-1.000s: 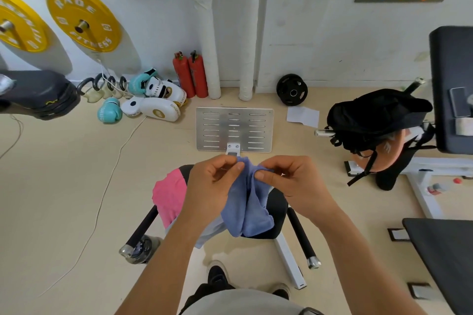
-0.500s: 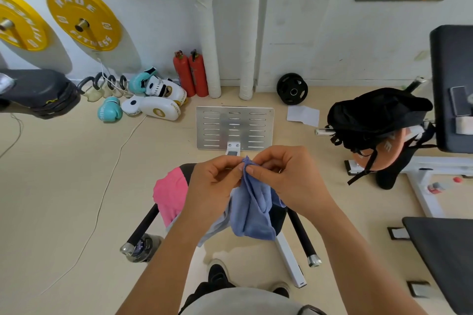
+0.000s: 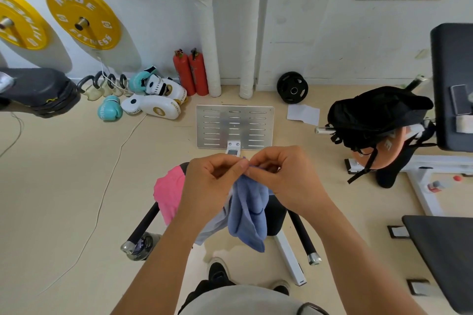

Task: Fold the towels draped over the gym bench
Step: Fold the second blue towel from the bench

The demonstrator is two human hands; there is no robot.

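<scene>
Yellow plates [image 3: 83, 15] on the wall read "RADE FITNESS". Above the bench [image 3: 277, 215], left hand [image 3: 212, 186] and right hand [image 3: 286, 176] pinch the blue towel [image 3: 249, 215] top together; pink towel [image 3: 169, 194] drapes left.

The gym bench [image 3: 277, 212] stands in the near middle, with a black pad and a white frame. A pink towel [image 3: 169, 193] is draped over its left side, and a pale grey-blue towel [image 3: 213, 227] hangs just beside it, nearer to the viewer. The beige floor [image 3: 64, 186] carries the bench. On the floor, far from the bench, lie a silver slotted plate [image 3: 234, 126] and a white paper [image 3: 303, 114] to the right of the plate.
</scene>
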